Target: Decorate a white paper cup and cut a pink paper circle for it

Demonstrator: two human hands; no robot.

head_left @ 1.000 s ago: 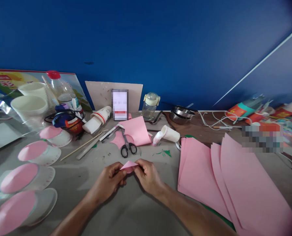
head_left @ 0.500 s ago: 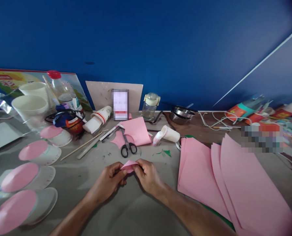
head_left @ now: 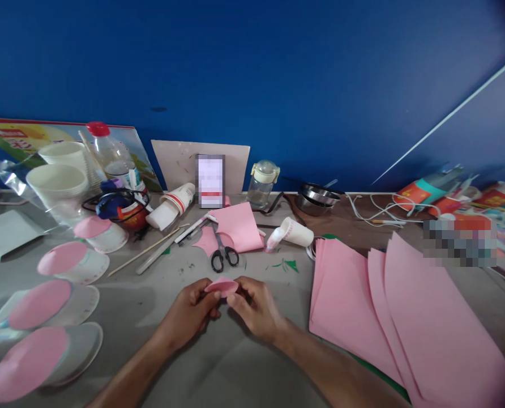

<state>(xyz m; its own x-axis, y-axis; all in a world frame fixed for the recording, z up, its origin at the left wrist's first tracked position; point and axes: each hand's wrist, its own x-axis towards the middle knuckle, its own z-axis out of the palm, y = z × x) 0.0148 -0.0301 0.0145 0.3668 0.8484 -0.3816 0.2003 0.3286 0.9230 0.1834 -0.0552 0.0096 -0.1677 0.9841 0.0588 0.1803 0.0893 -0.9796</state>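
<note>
Between my hands, above the grey table, is a small curved piece of pink paper (head_left: 222, 286). My left hand (head_left: 196, 305) pinches its left edge, thumb in front. My right hand (head_left: 255, 306) has its fingers closed on the right edge, with the thumb lower at the front. Just beyond my hands lie black-handled scissors (head_left: 224, 258), their blades over a cut pink scrap (head_left: 205, 241). Behind them is a pink sheet (head_left: 240, 226) with a curved cut-out. Along the left, several paper cups (head_left: 85, 348) lie on their sides with pink paper cones (head_left: 29, 362) over one end.
A stack of pink paper (head_left: 341, 289) covers the right side. Toward the back stand a phone (head_left: 210, 181), a lidded glass jar (head_left: 262, 184) and metal bowls (head_left: 317, 198). A tipped paper cup (head_left: 299, 231), wooden stick (head_left: 144, 252) and stacked cups (head_left: 57, 181) are also around.
The pink paper has gone from a pointed, folded look to a rounder, curved opening. My right thumb has shifted down and left along it. The view has turned slightly left.
</note>
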